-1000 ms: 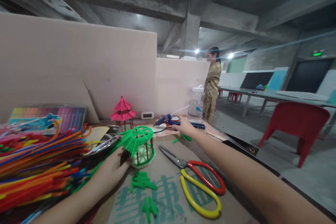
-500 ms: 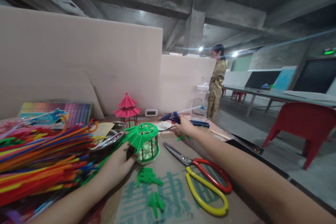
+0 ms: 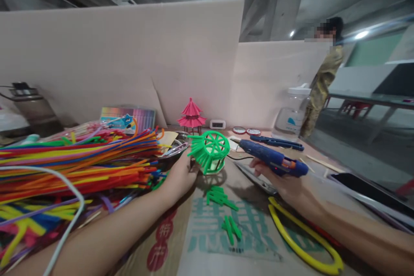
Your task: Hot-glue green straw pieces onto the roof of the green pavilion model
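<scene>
My left hand [image 3: 182, 174] is closed around the left side of a small green pavilion model [image 3: 211, 148], whose roof strips cover only part of its spoked top ring. In my right hand [image 3: 274, 179] is a blue hot glue gun [image 3: 271, 157], its nozzle pointing left toward the green roof, a little apart from it. Short green pipe cleaner pieces [image 3: 221, 197] lie on the board in front of the model, with a smaller group [image 3: 231, 228] nearer to me. Scissors [image 3: 304, 241] with yellow and red handles lie partly beneath my right hand and forearm.
Bundles of coloured pipe cleaners [image 3: 80, 164] fill the left side, beside a metal bowl [image 3: 176, 146]. Behind stand a pink pavilion model [image 3: 191, 116], a small digital clock [image 3: 217, 124] and a clear jar [image 3: 289, 116]. Blue pliers [image 3: 276, 142] lie at right. A person [image 3: 325, 73] stands beyond the partition.
My right hand has lifted the glue gun from the back of the table and brought it closer, nozzle toward the green model. The view has turned left. My left hand keeps its hold.
</scene>
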A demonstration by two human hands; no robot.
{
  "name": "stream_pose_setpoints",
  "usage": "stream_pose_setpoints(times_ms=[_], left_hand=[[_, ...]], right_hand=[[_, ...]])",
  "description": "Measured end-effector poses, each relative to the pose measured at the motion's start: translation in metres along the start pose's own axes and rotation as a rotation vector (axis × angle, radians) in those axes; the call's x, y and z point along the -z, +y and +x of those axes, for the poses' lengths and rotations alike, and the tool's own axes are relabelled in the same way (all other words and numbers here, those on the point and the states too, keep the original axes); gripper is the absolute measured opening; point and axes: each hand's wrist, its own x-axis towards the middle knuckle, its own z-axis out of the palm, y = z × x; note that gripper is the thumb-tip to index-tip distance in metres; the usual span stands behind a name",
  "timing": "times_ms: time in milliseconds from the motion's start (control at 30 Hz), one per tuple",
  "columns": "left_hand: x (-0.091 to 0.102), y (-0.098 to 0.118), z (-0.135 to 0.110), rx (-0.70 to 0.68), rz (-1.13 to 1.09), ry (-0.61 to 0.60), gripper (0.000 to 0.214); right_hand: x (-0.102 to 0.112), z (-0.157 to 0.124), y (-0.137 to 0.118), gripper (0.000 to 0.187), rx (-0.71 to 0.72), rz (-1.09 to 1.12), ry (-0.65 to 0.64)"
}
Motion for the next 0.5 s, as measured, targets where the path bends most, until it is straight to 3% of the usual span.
stream_pose_setpoints(times_ms=[100,233,333,500], left_hand=[[0.0003,0.0008,0.0014,-0.001,0.043,0.001,0.032],[0.0017,0.0030,0.0030,-0.074,0.094,0.051,0.047],[0.0031,0.0047,0.0041,-0.116,0.100,0.055,0.053],[0.0048,0.0036,0.0047,-0.137,0.131,0.065,0.055]], right_hand=[[-0.0051,-0.0074,-0.0001,0.025,0.054,0.014,-0.020],[-0.0026,-0.0083,-0.0033,0.019,0.123,0.006,-0.108],[0.0019,-0.0069,-0.0041,0.018,0.114,-0.060,-0.167],[0.0041,-0.0060,-0.0049,0.025,0.041,-0.072,-0.150]])
